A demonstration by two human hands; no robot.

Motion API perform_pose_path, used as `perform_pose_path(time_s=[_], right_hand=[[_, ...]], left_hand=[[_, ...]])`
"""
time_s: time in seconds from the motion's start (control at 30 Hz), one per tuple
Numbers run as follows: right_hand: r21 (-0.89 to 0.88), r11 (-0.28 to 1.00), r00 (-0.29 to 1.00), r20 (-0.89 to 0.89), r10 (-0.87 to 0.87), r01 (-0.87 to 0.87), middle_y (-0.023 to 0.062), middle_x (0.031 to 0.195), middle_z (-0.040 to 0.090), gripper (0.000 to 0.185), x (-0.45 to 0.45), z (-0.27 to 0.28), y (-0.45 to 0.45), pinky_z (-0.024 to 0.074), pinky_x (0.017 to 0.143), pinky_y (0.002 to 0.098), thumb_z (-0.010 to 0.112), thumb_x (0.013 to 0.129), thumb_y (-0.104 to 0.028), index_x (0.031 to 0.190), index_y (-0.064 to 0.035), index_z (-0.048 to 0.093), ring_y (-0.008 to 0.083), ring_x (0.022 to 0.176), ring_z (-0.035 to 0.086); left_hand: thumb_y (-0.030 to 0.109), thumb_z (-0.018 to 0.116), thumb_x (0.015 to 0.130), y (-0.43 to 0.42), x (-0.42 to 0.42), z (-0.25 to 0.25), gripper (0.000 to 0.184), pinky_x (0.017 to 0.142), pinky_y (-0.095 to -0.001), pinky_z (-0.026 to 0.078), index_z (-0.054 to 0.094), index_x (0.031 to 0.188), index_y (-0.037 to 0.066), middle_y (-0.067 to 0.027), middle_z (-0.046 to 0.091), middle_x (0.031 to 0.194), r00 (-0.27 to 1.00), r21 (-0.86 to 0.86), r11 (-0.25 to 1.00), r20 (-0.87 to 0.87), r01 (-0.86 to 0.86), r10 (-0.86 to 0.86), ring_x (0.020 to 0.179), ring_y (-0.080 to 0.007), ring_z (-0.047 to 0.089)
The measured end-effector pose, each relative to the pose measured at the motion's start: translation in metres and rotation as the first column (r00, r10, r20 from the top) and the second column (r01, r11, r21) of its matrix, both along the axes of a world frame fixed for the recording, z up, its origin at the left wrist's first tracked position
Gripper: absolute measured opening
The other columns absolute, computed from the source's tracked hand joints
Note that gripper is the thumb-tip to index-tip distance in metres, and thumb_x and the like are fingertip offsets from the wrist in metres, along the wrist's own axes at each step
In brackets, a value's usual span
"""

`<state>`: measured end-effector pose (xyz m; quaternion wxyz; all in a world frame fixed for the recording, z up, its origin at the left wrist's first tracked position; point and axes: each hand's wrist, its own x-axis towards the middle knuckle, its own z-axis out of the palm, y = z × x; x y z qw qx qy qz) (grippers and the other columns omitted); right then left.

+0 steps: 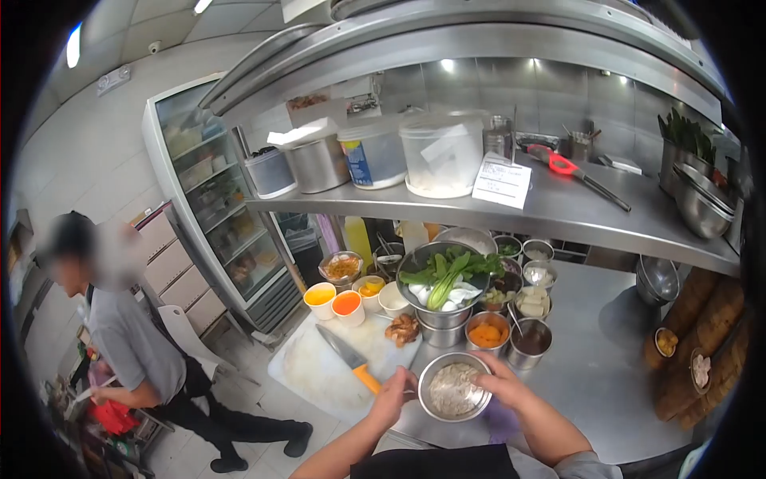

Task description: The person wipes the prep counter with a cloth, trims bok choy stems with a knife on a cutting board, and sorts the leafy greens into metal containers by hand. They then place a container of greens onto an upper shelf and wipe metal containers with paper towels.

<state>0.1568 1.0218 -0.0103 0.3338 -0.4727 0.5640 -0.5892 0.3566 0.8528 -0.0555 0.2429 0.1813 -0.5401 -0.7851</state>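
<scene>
A round metal bowl (472, 412) holding a pale, floury powder (453, 389) is tilted toward me in front of my body. My right hand (506, 386) grips its right side, the thumb lapping over the rim. On the opposite side, my left hand (391, 399) has its fingers curled against the bowl's edge. Just beyond my left hand, a knife (345, 350) with an orange handle rests on a white cutting board (299, 369). Brown food pieces (402, 329) lie at the board's right corner. Behind the bowl stands a metal container of orange food (487, 330).
Leafy greens (440, 295) fill a large bowl beyond my hands, among several small metal containers. Paper cups (348, 307) line the board's far edge. A steel shelf (383, 201) with tubs crosses overhead. Bamboo steamers (702, 327) stand right. Another person (144, 343) is at the left.
</scene>
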Motion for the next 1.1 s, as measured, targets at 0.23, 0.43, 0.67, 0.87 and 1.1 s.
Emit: perform_pose_path(time_s=[0.23,0.43,0.67,0.87,1.1], right_hand=[[0.161,0.915,0.833,0.493,0.251,-0.370,0.0095,0.127,0.054,0.052,0.035,0.052,-0.055,0.0397,0.101,0.0327,0.059,0.091,-0.023,0.136,-0.0020,0.045,0.0163,0.119,0.049],[-0.393,0.911,0.486,-0.825,-0.288,-0.127,0.0158,0.103,0.064,0.029,0.070,0.194,-0.094,0.0489,0.086,0.0405,0.066,0.085,-0.015,0.111,-0.0041,0.063,0.0324,0.097,0.060],[-0.735,0.676,0.018,-0.676,-0.736,0.047,0.0197,0.103,0.065,0.024,0.060,0.353,-0.244,0.0481,0.086,0.0456,0.054,0.090,-0.018,0.103,-0.0010,0.066,0.0389,0.098,0.060],[-0.284,0.777,0.080,-0.916,-0.393,0.562,0.0210,0.139,0.049,0.064,0.011,0.431,-0.364,0.0329,0.109,0.0406,0.045,0.092,-0.049,0.138,-0.0055,0.047,0.0346,0.132,0.042],[-0.169,0.766,0.111,-0.948,-0.300,0.620,0.0136,0.141,0.048,0.075,0.019,0.446,-0.396,0.0334,0.108,0.0351,0.064,0.077,-0.050,0.140,-0.0121,0.047,0.0282,0.130,0.045]], left_hand=[[0.062,0.030,0.096,0.007,0.011,0.016,0.069,0.105,-0.0666,0.030,0.034,0.147,0.016,-0.0157,0.037,0.149,0.906,0.631,0.659,-0.368,0.409,-0.210,0.136,-0.0434,0.033],[0.059,0.030,0.096,-0.042,0.054,0.029,0.067,0.101,-0.0754,0.027,0.035,0.146,0.016,-0.0159,0.034,0.150,0.896,0.626,0.672,-0.423,0.395,-0.134,0.134,-0.0559,0.027],[0.040,0.040,0.095,-0.121,0.146,-0.015,0.050,0.104,-0.0587,0.039,0.053,0.131,0.007,-0.0179,0.052,0.135,0.981,0.167,0.985,-0.179,-0.042,0.072,0.124,-0.0384,0.049],[0.046,0.039,0.095,-0.179,0.220,-0.032,0.055,0.104,-0.0580,0.039,0.051,0.133,0.008,-0.0149,0.052,0.136,0.968,0.285,0.956,-0.214,-0.066,0.131,0.124,-0.0371,0.049],[0.046,0.041,0.095,-0.220,0.245,-0.031,0.054,0.103,-0.0574,0.040,0.052,0.132,0.008,-0.0139,0.053,0.134,0.931,0.699,0.712,-0.297,0.061,0.211,0.123,-0.0363,0.050]])
